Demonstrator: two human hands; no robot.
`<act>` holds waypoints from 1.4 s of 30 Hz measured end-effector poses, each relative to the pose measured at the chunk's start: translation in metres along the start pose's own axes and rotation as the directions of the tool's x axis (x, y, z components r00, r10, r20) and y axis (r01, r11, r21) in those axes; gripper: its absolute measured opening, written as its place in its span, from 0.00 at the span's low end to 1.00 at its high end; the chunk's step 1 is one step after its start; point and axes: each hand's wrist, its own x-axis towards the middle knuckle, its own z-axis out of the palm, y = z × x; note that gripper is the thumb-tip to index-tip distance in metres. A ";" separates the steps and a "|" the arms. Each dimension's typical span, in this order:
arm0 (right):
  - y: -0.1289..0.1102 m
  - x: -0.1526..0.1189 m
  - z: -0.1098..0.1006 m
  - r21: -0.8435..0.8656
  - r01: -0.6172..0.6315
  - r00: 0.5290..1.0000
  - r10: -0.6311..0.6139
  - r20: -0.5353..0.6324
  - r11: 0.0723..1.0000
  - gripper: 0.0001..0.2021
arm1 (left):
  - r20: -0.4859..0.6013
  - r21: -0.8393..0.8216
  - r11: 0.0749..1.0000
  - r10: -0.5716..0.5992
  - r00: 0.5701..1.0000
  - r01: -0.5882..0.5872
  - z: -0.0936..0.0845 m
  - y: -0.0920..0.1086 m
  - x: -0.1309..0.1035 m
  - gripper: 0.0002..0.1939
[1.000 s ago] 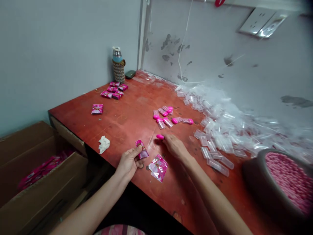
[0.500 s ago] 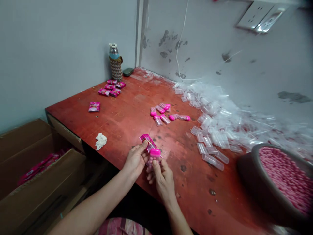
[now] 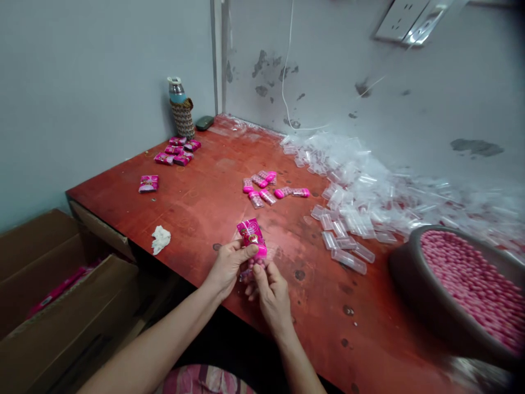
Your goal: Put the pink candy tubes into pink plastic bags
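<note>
My left hand (image 3: 228, 267) pinches a pink printed wrapper (image 3: 250, 232) above the table's front edge. Right beside it, my right hand (image 3: 272, 295) grips a small clear container with a pink cap (image 3: 261, 251) and pink beads inside. The wrapper lies against the cap and partly covers it. Farther back on the red table (image 3: 205, 191) lie several filled, pink-capped containers (image 3: 256, 199). Several pink packets (image 3: 174, 150) are grouped at the back left, with a single packet (image 3: 148, 184) nearer.
Clear tubes (image 3: 356, 191) are heaped along the wall. A brown bowl of pink beads (image 3: 471, 284) stands at the right. A bottle in a knitted sleeve (image 3: 181, 117) is at the back, crumpled white tissue (image 3: 161, 239) at the left edge, and a cardboard box (image 3: 82, 306) below.
The wrapper has turned more upright and now overlaps the pink cap, which shows less than before. The whole view has shifted slightly, moving the table's contents to the left.
</note>
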 end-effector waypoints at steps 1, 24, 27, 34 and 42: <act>0.001 0.000 -0.001 -0.037 0.015 1.000 -0.016 -0.020 0.999 0.12 | -0.002 0.012 1.000 -0.018 1.000 0.018 0.000 -0.001 0.001 0.13; 0.002 -0.004 -0.016 0.303 -0.009 0.994 -0.024 0.107 0.953 0.14 | 0.034 0.090 0.994 -0.068 0.997 0.065 -0.009 0.008 -0.004 0.12; 0.004 -0.001 -0.015 0.340 -0.017 0.996 -0.012 0.083 0.940 0.10 | 0.089 0.136 0.989 -0.070 0.994 0.057 -0.009 0.002 -0.009 0.12; -0.002 0.009 0.005 0.359 -0.042 0.992 -0.003 0.126 0.932 0.09 | 0.000 0.144 0.989 0.037 0.999 -0.037 -0.018 0.011 -0.030 0.09; -0.010 0.017 -0.023 0.241 0.009 0.999 -0.021 0.047 0.971 0.12 | -0.512 0.296 0.781 0.616 0.599 -0.550 -0.098 0.081 -0.073 0.16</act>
